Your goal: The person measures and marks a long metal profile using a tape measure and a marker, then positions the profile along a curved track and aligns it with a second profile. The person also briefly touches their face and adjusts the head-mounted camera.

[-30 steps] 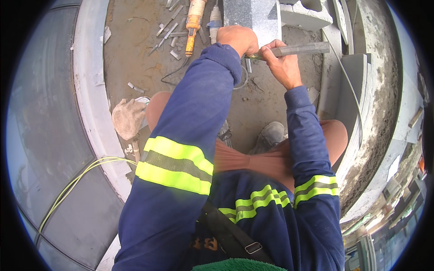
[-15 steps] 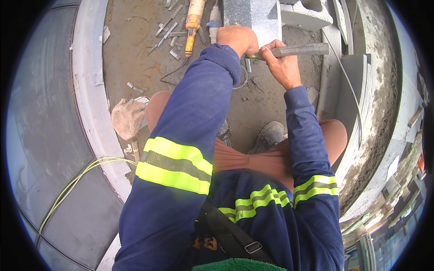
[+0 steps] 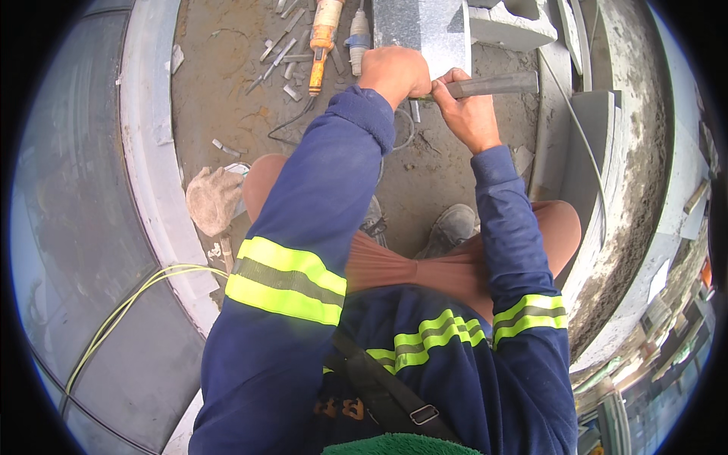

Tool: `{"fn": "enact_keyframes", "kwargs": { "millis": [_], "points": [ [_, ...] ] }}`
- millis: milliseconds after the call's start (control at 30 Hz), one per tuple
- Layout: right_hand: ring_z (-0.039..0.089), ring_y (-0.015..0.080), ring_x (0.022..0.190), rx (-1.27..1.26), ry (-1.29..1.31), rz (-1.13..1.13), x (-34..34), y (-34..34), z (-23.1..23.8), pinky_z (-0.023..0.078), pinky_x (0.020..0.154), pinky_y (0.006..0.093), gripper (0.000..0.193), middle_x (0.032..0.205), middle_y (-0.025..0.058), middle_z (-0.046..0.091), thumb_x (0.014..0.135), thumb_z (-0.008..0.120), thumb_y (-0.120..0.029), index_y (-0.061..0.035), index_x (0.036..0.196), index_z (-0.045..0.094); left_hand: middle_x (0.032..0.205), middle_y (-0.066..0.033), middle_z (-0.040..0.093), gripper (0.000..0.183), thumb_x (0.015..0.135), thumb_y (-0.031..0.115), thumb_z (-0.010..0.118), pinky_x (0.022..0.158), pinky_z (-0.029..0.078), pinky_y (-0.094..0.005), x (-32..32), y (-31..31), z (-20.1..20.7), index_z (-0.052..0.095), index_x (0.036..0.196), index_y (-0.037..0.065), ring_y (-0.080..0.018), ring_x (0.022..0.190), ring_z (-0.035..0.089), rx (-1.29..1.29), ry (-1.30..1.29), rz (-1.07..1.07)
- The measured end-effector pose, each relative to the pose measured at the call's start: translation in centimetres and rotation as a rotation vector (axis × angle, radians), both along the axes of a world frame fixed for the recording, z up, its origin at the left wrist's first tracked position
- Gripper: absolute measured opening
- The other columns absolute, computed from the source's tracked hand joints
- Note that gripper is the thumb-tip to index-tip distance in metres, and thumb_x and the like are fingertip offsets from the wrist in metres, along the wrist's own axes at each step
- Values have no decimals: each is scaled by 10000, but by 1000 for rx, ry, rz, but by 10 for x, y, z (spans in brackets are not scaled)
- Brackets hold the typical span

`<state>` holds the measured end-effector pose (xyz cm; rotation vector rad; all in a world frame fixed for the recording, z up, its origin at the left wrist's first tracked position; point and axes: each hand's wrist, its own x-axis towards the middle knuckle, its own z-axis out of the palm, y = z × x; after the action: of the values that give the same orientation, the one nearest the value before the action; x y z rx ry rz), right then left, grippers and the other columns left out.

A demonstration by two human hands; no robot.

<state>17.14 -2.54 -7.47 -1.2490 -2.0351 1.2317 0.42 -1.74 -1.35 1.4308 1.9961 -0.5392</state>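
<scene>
At the top centre, my right hand [image 3: 468, 115] pinches a short grey bar [image 3: 502, 84], which looks like a cut stone strip and sticks out to the right. My left hand [image 3: 396, 74] is closed beside it, knuckles up. A small yellow-green edge shows between the two hands; what my left fingers hold is hidden. Just beyond my hands lies a grey speckled slab [image 3: 425, 34]. An orange and white power tool [image 3: 324, 38] rests on the ground to the left, next to a grey-white plug connector [image 3: 358, 42].
Several cut stone offcuts [image 3: 282, 59] lie scattered at the upper left. A dusty work glove [image 3: 213, 199] sits by my left knee. Hollow concrete block [image 3: 514, 29] stands at the upper right. A cable [image 3: 576, 121] runs along the right ledge, and yellow-green wires [image 3: 125, 303] cross the left kerb.
Both hands have shifted slightly left, and the grey bar has moved left with my right hand. My left forearm has also drawn slightly left.
</scene>
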Motion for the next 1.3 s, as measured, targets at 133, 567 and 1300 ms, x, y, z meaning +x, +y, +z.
{"fn": "enact_keyframes", "kwargs": {
  "millis": [133,567,1300],
  "points": [
    [704,357,765,40,-3,15,0,2,-3,553,737,464,221,810,183,724,947,720,-242,-21,943,719,1195,-176,801,325,884,240,718,977,588,-435,-3,-23,-1,839,1155,107,-341,1173,758,81,-81,60],
    [705,330,749,1,-108,78,-8,6,-6,551,730,440,209,789,166,721,948,731,-245,-36,941,717,1205,-146,791,349,995,420,683,997,560,-499,10,-99,-25,825,1166,152,-371,1191,722,17,-358,201],
    [664,168,716,-158,-31,-46,-12,-1,-11,538,707,363,238,748,65,733,981,730,-247,-24,898,725,1078,-200,804,301,965,326,719,959,586,-504,32,-122,-46,837,1098,82,-390,1089,763,4,-443,-97]
  ]
}}
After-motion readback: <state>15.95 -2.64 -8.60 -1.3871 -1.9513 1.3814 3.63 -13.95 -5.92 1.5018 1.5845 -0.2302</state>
